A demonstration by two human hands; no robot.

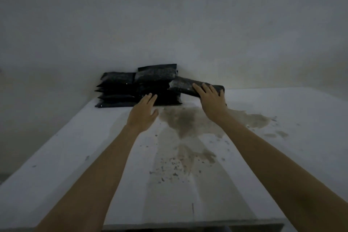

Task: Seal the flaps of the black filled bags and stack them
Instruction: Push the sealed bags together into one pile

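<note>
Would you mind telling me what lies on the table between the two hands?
In the head view, between the left hand and the right hand lies bare table with a brownish stain; behind it stands the stack of black bags.

We have a single view, from a camera worn on the head, looking forward and down along both outstretched forearms. It sits close above the near edge of the tabletop [79, 156] and faces the wall [169, 15] behind it; wide-angle bending curves the edges.

White table [75, 156] (stained) bears stacked black bags [135, 88].
</note>
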